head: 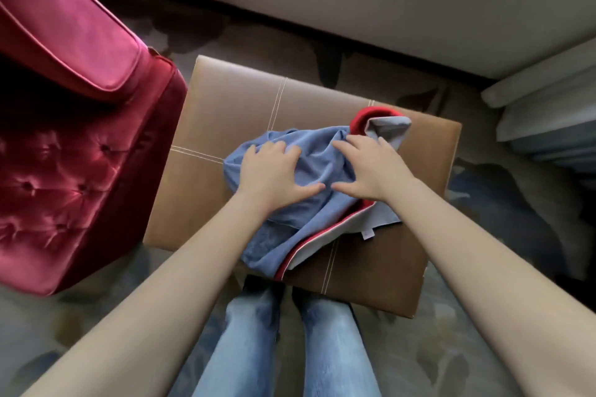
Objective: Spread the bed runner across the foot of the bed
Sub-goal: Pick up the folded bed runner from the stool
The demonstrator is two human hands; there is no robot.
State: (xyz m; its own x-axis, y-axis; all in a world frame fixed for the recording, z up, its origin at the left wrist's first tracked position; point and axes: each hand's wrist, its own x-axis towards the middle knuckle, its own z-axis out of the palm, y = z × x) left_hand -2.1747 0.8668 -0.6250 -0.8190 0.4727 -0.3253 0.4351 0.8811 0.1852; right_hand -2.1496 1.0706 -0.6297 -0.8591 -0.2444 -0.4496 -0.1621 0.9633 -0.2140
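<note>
Stance: standing at near edge of brown ottoman (232, 106), legs in jeans (335, 348) close against it. Found bed runner (309, 219) bunched on ottoman top, centre to R side, reaching near edge; blue face up, red lining and pale underside showing along near-R hem and at far-R fold. Found L hand (274, 174) palm-down on runner's L part, fingers spread wide, tips bent lightly into cloth, no pinch seen. Found R hand (371, 167) palm-down on runner's R part, fingers spread wide, just short of red fold. Thumbs nearly tip to tip, not touching. Noted red tufted armchair (64, 171) just beside ottoman's L edge. Patterned carpet (258, 35) beyond far edge.
</note>
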